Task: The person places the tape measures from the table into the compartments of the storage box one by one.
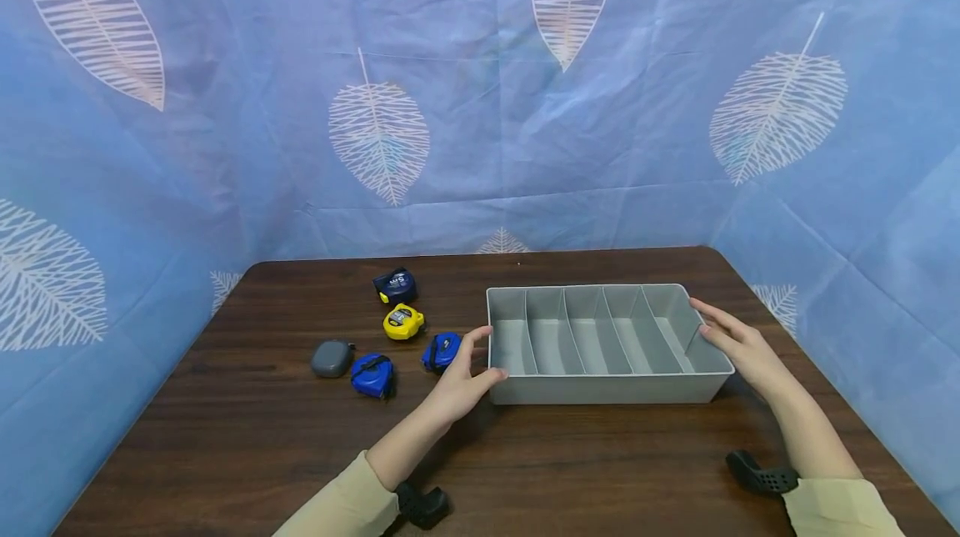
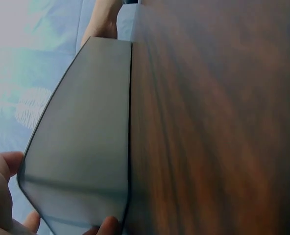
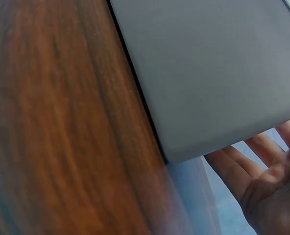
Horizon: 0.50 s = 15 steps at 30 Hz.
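A grey plastic organizer box stands on the dark wooden table, with several thin dividers splitting it into narrow compartments. My left hand touches its left end; the thumb lies at the near left corner and the index fingertip at the left rim. Against the right end rests my right hand, its fingers extended along the rim. In the right wrist view, the right fingers reach along the box's end wall. Close behind the left hand lies a blue tape measure, partly hidden by the fingers.
Left of the box lie a second blue tape measure, a yellow tape measure, a dark navy tape measure and a rounded grey case. A blue leaf-patterned cloth hangs behind the table.
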Each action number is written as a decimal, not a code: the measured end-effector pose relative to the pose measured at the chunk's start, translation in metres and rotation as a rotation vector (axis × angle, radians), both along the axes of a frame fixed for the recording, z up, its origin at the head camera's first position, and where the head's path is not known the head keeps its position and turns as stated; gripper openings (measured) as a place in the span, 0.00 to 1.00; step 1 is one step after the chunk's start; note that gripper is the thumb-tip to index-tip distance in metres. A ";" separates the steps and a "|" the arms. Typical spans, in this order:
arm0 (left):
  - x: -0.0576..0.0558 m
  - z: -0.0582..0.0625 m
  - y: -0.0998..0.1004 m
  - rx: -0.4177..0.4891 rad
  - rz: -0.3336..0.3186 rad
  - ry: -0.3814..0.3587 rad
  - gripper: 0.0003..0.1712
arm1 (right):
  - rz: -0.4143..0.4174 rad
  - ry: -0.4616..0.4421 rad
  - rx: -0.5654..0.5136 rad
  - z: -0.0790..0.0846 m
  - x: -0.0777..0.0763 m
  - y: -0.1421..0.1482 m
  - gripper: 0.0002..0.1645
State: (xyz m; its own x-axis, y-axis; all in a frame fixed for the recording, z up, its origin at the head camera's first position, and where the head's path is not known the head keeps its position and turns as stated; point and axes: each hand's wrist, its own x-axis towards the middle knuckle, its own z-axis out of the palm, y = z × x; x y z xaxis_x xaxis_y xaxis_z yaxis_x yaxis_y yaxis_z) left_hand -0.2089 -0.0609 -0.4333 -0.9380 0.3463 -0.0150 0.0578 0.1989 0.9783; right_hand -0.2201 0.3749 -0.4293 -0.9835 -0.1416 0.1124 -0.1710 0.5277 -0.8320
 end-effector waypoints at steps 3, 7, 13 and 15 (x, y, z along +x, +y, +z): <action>0.001 0.006 -0.002 -0.029 -0.013 -0.001 0.39 | -0.004 -0.009 0.000 -0.001 0.000 0.001 0.35; -0.004 0.002 -0.005 -0.077 -0.036 0.045 0.39 | -0.001 -0.001 0.001 -0.002 0.000 0.001 0.34; -0.009 0.004 -0.011 -0.196 -0.085 0.137 0.40 | 0.000 0.014 0.005 0.000 0.000 0.000 0.34; -0.009 0.008 -0.013 -0.237 -0.101 0.164 0.41 | 0.000 0.015 0.002 0.000 0.000 0.000 0.34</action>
State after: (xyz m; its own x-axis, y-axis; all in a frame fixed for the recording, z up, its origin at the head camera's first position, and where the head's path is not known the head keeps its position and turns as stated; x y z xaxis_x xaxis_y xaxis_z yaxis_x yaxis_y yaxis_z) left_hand -0.2174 -0.0739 -0.4256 -0.8958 0.4425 0.0422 0.2418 0.4054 0.8816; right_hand -0.2205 0.3745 -0.4291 -0.9817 -0.1421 0.1266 -0.1834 0.5292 -0.8284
